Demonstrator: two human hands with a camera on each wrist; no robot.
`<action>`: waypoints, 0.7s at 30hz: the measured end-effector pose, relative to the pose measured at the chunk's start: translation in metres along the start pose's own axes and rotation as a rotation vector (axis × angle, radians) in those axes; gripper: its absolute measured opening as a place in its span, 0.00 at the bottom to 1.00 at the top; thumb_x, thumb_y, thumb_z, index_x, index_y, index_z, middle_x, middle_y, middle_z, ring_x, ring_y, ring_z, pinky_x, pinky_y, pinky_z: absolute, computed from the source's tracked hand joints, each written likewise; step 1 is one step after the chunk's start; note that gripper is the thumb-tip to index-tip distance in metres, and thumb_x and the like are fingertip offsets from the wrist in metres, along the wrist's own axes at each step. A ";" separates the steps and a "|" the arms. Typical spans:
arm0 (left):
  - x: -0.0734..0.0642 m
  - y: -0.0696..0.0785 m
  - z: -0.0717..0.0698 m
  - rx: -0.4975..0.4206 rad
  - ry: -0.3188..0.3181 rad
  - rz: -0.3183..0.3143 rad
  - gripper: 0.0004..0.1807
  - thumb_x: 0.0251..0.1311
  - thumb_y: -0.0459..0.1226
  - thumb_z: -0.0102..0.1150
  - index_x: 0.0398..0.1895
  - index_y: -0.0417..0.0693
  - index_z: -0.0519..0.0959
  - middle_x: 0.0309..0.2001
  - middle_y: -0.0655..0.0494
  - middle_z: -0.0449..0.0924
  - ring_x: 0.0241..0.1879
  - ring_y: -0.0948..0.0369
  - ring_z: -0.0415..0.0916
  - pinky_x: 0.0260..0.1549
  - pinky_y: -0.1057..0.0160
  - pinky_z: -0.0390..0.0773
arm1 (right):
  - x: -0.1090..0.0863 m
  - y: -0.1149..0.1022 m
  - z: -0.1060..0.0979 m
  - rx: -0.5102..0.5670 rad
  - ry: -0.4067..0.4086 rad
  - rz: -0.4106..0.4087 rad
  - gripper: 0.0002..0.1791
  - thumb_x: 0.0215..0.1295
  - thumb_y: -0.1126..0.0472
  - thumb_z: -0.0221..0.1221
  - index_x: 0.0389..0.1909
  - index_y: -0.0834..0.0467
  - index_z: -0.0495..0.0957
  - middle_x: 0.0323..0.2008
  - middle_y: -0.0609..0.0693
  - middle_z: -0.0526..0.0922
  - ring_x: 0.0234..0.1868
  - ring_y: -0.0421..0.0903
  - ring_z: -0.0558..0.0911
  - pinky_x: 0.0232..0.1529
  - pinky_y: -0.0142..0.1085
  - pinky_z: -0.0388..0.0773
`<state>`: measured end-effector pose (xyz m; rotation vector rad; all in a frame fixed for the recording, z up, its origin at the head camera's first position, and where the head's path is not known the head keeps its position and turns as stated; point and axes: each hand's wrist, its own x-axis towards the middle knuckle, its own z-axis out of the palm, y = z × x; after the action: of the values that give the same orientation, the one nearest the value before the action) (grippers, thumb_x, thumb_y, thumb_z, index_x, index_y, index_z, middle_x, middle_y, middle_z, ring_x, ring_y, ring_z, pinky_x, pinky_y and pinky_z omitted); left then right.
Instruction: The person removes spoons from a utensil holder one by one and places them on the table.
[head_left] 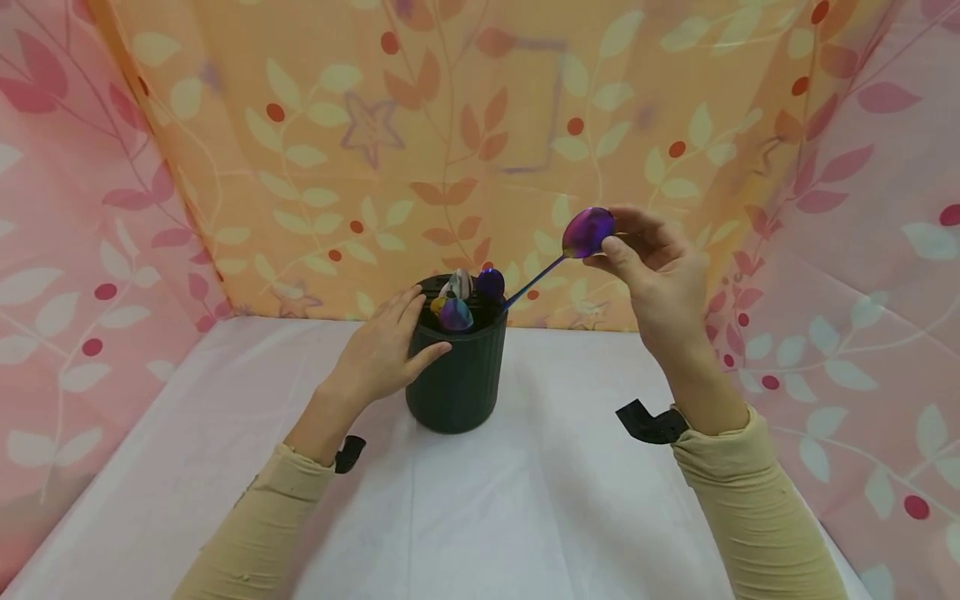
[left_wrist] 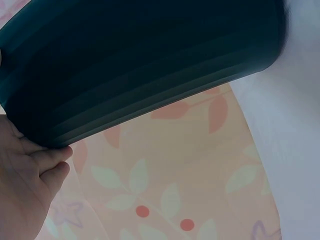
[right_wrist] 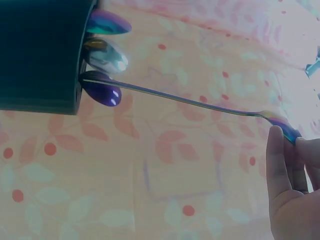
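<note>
- On the orange cloth [head_left: 517,75] behind: shows printed leaves, red dots and a star in violet outline.
- In the right hand [head_left: 663,283]: holds the purple spoon [head_left: 587,233] by its bowl, pinched between thumb and fingers — bowl uppermost, at the fingertips, above and to the right of the dark green container [head_left: 457,383].
- From the bowl: slants down and leftward, as a thin blue handle [head_left: 534,282], to the container's right rim; too unclear to tell how far inside.
- Under the left hand [head_left: 382,346]: touches the container's left side and rim, fingers extended and unclenched, thumb laid across the front.
- Within the container: holds a silver spoon [head_left: 461,284], a dark violet spoon [head_left: 491,284] and a blue-violet spoon [head_left: 455,315] — bowls up.
- Beneath: stands upright on the white tablecloth [head_left: 480,517].
- Below the wrists: shows beige sleeves [head_left: 750,500].
</note>
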<state>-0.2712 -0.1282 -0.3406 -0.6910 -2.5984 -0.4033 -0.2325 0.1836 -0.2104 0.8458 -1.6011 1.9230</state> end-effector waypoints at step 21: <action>0.000 0.000 -0.001 -0.006 -0.011 -0.001 0.52 0.59 0.70 0.38 0.71 0.36 0.56 0.73 0.46 0.50 0.71 0.49 0.50 0.66 0.49 0.58 | -0.035 0.048 -0.043 -0.173 -0.088 0.320 0.17 0.62 0.71 0.59 0.52 0.72 0.75 0.45 0.57 0.80 0.38 0.47 0.83 0.43 0.34 0.81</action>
<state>-0.2708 -0.1285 -0.3401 -0.6958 -2.6090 -0.4095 -0.2493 0.2178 -0.2736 0.6412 -2.0251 1.9392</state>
